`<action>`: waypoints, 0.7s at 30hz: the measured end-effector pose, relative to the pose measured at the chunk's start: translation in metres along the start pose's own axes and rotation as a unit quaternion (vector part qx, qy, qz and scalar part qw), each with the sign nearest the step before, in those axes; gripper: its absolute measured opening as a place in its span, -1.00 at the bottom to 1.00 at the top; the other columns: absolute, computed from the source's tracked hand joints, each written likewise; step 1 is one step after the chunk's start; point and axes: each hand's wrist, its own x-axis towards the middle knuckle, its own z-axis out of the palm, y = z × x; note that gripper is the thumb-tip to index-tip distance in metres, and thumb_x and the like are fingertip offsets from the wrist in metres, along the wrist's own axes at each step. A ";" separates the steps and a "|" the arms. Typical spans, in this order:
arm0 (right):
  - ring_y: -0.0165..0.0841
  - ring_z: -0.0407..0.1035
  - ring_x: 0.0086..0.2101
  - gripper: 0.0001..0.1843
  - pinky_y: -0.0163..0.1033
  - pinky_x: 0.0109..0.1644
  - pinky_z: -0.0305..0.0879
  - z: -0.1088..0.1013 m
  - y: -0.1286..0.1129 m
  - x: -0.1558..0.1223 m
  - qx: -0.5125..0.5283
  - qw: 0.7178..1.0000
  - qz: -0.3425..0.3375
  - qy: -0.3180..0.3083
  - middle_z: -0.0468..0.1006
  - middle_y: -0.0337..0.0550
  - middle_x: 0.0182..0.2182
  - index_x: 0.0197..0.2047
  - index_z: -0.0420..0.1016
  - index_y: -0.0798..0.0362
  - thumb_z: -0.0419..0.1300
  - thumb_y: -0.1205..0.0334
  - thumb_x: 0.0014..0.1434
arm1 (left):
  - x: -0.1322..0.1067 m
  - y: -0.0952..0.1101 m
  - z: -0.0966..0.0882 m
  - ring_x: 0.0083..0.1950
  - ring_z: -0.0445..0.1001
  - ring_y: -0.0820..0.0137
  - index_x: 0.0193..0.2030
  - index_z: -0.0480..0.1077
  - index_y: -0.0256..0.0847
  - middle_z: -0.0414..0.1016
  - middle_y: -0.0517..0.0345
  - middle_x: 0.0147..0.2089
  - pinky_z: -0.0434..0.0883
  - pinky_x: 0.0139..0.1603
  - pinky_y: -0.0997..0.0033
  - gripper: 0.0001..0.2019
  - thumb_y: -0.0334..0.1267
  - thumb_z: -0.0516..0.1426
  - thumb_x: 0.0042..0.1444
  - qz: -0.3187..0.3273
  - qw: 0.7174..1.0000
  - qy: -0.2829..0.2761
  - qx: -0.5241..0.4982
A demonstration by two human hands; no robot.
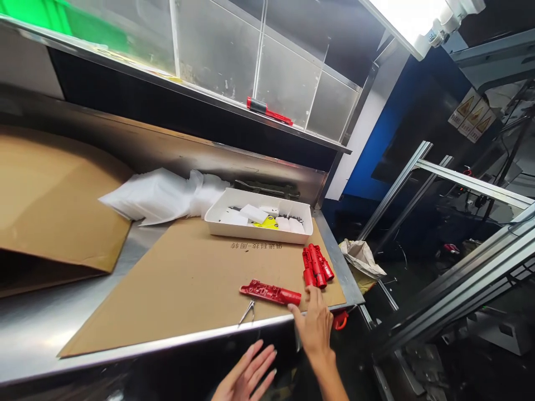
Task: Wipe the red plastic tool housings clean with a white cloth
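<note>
One red plastic part (271, 293) lies just beyond the right hand (315, 326).

right hand (315, 328) by red parts (316, 265) (cardboard (188, 278))

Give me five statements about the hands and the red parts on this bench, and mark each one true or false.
1. The right hand reaches toward the red plastic parts near the bench edge. True.
2. The left hand holds the tweezers. False: it is open and empty, below the bench edge; the tweezers lie on the cardboard sheet.
3. A single red part lies apart from the cluster of red parts. True.
4. The white tray is empty. False: it holds white pieces and a yellow label.
5. Another red part lies on the upper shelf. True.
</note>
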 end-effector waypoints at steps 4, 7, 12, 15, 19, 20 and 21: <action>-0.02 0.15 0.26 -0.33 0.08 0.29 0.14 0.005 -0.008 0.010 0.021 0.993 -0.110 -0.028 0.36 -0.12 0.26 0.24 0.37 -0.15 0.36 0.37 0.07 | 0.001 0.019 0.019 0.13 0.52 0.08 0.33 0.03 -0.64 0.51 -0.47 0.07 0.44 0.19 0.13 -0.44 -0.30 -0.02 0.27 0.005 1.000 0.012 0.023; -0.03 0.21 0.21 -0.50 0.16 0.33 0.02 0.015 -0.008 0.016 0.053 0.990 -0.128 -0.034 0.54 -0.10 0.08 0.12 0.49 -0.10 0.29 0.42 0.12 | 0.003 0.038 0.024 0.15 0.50 0.13 0.24 0.01 -0.85 0.49 -0.60 0.02 0.42 0.20 0.25 -0.43 -0.26 -0.15 0.30 0.019 0.997 -0.006 0.077; -0.03 0.32 0.07 -0.65 0.15 0.26 0.10 0.023 0.003 0.012 0.162 0.985 -0.054 0.016 0.58 0.03 -0.03 0.07 0.53 -0.01 0.16 0.27 0.22 | -0.003 0.053 0.017 -0.04 0.57 -0.09 -0.11 0.45 -0.44 0.59 -0.36 -0.19 0.44 0.04 0.04 -0.60 -0.11 0.01 0.16 0.062 0.928 0.026 0.367; -0.05 0.40 0.02 -0.48 0.02 0.17 0.26 0.019 0.016 -0.008 0.274 0.961 0.017 0.028 0.57 0.13 -0.01 0.13 0.49 0.11 0.03 -0.06 0.31 | -0.006 0.053 0.011 -0.11 0.49 -0.19 -0.31 0.41 -0.13 0.53 -0.10 -0.32 0.31 -0.03 -0.03 -0.77 -0.02 0.13 0.07 0.170 0.787 0.133 0.578; -0.15 0.54 -0.22 -0.22 -0.13 -0.10 0.46 0.011 0.038 -0.058 0.408 0.909 0.070 -0.044 0.64 0.06 -0.19 0.04 0.54 0.13 -0.04 -0.40 0.23 | 0.004 0.061 0.016 -0.08 0.48 -0.11 -0.19 0.37 -0.10 0.50 -0.02 -0.21 0.27 -0.09 0.01 -0.83 -0.10 0.04 0.26 0.246 0.608 0.205 0.727; -0.15 0.55 -0.29 -0.19 -0.12 -0.18 0.48 0.009 0.043 -0.073 0.422 0.901 0.081 -0.059 0.65 0.06 -0.25 -0.02 0.56 0.12 -0.04 -0.46 0.19 | 0.010 0.064 0.020 -0.11 0.49 -0.05 -0.18 0.39 -0.14 0.50 -0.02 -0.21 0.29 -0.08 0.01 -0.83 -0.15 0.03 0.29 0.246 0.580 0.197 0.751; -0.16 0.55 -0.35 -0.18 -0.10 -0.25 0.49 0.008 0.049 -0.087 0.431 0.895 0.093 -0.073 0.65 0.06 -0.29 -0.06 0.57 0.11 -0.03 -0.49 0.16 | 0.018 0.067 0.026 -0.12 0.50 0.03 -0.15 0.42 -0.18 0.52 -0.01 -0.20 0.32 -0.06 0.02 -0.82 -0.21 0.02 0.32 0.247 0.557 0.186 0.771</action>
